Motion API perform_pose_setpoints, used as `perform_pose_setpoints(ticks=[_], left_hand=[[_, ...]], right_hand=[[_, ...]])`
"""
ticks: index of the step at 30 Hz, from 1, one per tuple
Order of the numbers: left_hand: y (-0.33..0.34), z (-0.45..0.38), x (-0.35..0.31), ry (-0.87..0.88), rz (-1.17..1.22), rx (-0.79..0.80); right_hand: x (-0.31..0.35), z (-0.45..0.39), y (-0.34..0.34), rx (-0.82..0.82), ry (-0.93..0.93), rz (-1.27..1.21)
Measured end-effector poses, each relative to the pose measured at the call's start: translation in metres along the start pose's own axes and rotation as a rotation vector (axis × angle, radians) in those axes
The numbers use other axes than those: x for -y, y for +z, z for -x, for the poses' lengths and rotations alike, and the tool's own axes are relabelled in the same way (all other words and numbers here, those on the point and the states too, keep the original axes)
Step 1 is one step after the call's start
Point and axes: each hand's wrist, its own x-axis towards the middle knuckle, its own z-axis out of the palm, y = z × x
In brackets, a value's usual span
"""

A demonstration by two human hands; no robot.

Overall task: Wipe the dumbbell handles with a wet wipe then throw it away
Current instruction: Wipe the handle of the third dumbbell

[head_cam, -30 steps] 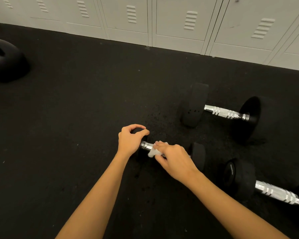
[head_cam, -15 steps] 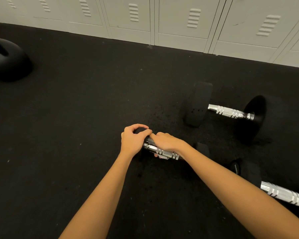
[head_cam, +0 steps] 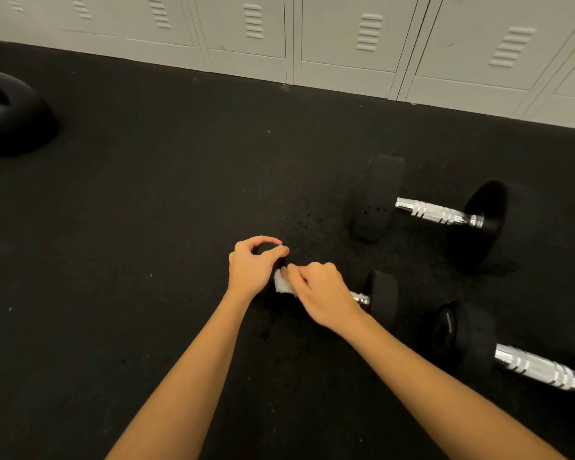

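Note:
A small black dumbbell [head_cam: 384,295] with a chrome handle lies on the floor in the middle. My left hand [head_cam: 251,267] is curled over its left end weight, holding it. My right hand [head_cam: 322,295] grips a white wet wipe [head_cam: 282,283] wrapped on the handle's left part and hides most of the handle; only a short chrome piece shows at the right end. A larger dumbbell [head_cam: 440,212] lies beyond it to the right. A third dumbbell [head_cam: 538,365] lies at the lower right, cut off by the frame edge.
Black rubber flooring [head_cam: 146,260] covers the ground. A row of pale metal lockers [head_cam: 346,44] runs along the far edge. A dark rounded object [head_cam: 10,114] sits at the far left.
My right hand has slid along the handle and turned, so the wipe shows again at the handle's left end. My left hand has stayed on the end weight.

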Motion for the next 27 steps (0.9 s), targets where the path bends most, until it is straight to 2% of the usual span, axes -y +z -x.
perform_pose_setpoints(ticks=[6,8,13,18,24,27], left_hand=[[-0.001,0.002,0.000,-0.004,0.018,0.002],[-0.001,0.002,-0.001,-0.001,0.017,0.006],[0.000,0.000,0.001,0.011,0.000,-0.003],[0.000,0.000,0.001,0.007,0.011,-0.006],[0.000,0.001,0.000,0.001,0.010,-0.002],[0.000,0.001,0.001,0.003,0.013,-0.007]], right_hand=[[-0.009,0.009,0.008,-0.105,0.064,-0.056],[-0.009,0.003,0.005,-0.088,0.123,-0.079],[0.002,-0.013,0.005,-0.029,0.120,0.055],[-0.002,-0.001,0.007,0.027,0.007,0.233],[-0.013,-0.013,-0.004,-0.027,0.068,0.052],[-0.008,-0.018,0.001,-0.050,0.022,0.074]])
